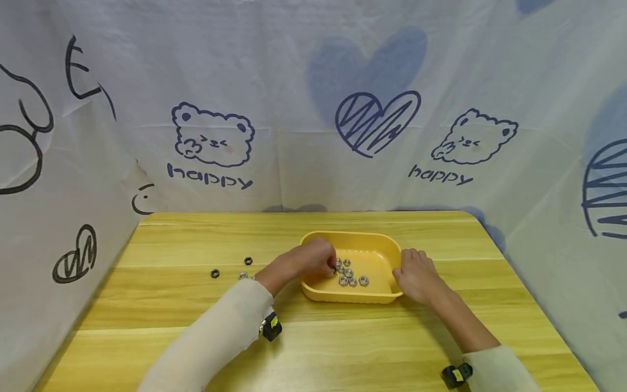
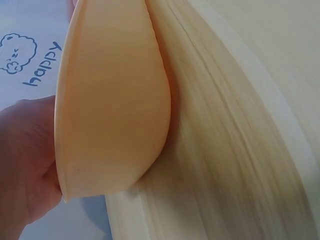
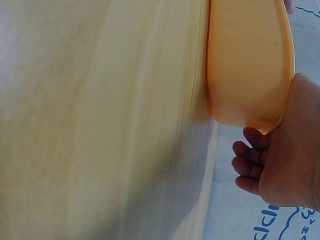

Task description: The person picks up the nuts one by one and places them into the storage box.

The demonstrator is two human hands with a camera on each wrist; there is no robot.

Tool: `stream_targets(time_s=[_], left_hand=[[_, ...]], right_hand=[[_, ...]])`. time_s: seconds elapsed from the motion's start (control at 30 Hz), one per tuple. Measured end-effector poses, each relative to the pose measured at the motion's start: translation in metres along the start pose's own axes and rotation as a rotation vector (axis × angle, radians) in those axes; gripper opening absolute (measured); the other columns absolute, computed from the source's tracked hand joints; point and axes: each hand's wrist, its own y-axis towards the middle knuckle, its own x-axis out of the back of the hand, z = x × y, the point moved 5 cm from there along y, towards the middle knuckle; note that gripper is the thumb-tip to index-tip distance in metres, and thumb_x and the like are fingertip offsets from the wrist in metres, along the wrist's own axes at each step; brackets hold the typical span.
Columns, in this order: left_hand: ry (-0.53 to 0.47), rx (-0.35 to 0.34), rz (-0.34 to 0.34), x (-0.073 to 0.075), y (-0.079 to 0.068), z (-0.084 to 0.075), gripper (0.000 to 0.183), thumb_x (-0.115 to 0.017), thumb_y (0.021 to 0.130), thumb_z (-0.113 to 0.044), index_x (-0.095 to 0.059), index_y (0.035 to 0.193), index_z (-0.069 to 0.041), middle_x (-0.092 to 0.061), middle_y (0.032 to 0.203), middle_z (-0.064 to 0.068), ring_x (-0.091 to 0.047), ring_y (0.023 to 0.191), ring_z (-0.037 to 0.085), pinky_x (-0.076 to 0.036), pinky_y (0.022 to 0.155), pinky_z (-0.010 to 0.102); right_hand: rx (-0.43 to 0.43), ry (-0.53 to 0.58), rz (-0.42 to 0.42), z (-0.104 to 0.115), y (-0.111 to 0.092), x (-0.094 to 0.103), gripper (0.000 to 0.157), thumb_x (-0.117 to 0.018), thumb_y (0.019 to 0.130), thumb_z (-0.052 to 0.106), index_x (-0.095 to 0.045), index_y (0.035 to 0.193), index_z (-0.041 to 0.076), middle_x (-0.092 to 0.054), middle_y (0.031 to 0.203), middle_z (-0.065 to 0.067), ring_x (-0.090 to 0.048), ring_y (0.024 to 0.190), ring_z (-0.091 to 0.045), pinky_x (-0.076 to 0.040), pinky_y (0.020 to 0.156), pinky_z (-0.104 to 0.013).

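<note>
A yellow plastic tray (image 1: 360, 298) stands on the table with several silver hex nuts (image 1: 348, 273) inside, toward its left half. Over the tray's left end reaches my left hand (image 1: 317, 256), fingers curled downward, pinching a dark nut (image 1: 334, 269) at the fingertips; the hand itself partly hides this grip. My right hand (image 1: 416, 275) grips the tray's right end, thumb at the rim and fingers outside. In the right wrist view, the curled fingers (image 3: 250, 170) show beyond the tray's end wall (image 3: 247, 65). The left wrist view shows the tray's outer side (image 2: 112, 100) beside the left hand (image 2: 27, 160).
Left of the tray, dark nuts (image 1: 215, 273) and a silver nut (image 1: 243, 275) lie on the wooden table (image 1: 313, 348), partly near the left sleeve (image 1: 220, 326). White printed cloth (image 1: 294, 65) hangs behind and at both sides of the table.
</note>
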Motion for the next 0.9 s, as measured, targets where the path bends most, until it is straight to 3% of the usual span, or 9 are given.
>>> stream_targets(time_s=[0.23,0.47,0.57,0.7,0.9], left_hand=[[-0.043,0.008,0.036,-0.006,0.005,-0.004,0.031,-0.083,0.084,-0.006,-0.06,0.065,-0.014,-0.048,0.062,-0.007,-0.039,0.059,0.006,-0.03,0.056,0.019],[-0.071,0.036,0.079,-0.012,0.007,-0.004,0.051,-0.08,0.087,-0.005,-0.041,0.059,-0.019,-0.032,0.057,-0.008,-0.03,0.054,0.007,-0.023,0.054,0.021],[-0.079,0.046,0.088,-0.012,0.007,-0.004,0.043,-0.082,0.086,-0.006,-0.05,0.061,-0.017,-0.039,0.059,-0.008,-0.035,0.056,0.007,-0.027,0.054,0.02],[-0.076,0.07,0.098,-0.014,0.007,-0.004,0.019,-0.086,0.084,-0.009,-0.069,0.075,-0.011,-0.057,0.069,-0.007,-0.046,0.063,0.007,-0.037,0.058,0.019],[-0.089,0.088,0.092,-0.016,0.008,-0.004,0.019,-0.086,0.084,-0.01,-0.069,0.076,-0.01,-0.058,0.07,-0.005,-0.047,0.064,0.009,-0.038,0.058,0.019]], right_hand=[[-0.002,0.006,-0.009,-0.001,0.001,-0.001,0.028,-0.045,0.102,0.019,-0.049,0.11,-0.007,-0.048,0.098,-0.016,-0.042,0.092,-0.032,-0.038,0.081,-0.046],[-0.002,0.008,-0.009,-0.001,0.001,-0.001,0.028,-0.045,0.103,0.02,-0.05,0.111,-0.007,-0.047,0.097,-0.015,-0.042,0.092,-0.032,-0.038,0.081,-0.046],[0.002,0.004,-0.016,-0.002,0.001,-0.002,0.028,-0.045,0.103,0.019,-0.05,0.111,-0.008,-0.048,0.097,-0.016,-0.042,0.092,-0.032,-0.038,0.081,-0.046],[0.002,0.013,-0.014,-0.003,0.001,-0.003,0.028,-0.045,0.103,0.019,-0.05,0.111,-0.007,-0.048,0.098,-0.016,-0.042,0.092,-0.032,-0.037,0.081,-0.046],[-0.002,0.025,0.0,-0.004,0.001,-0.004,0.027,-0.044,0.103,0.02,-0.049,0.11,-0.006,-0.047,0.098,-0.015,-0.041,0.092,-0.031,-0.035,0.08,-0.044]])
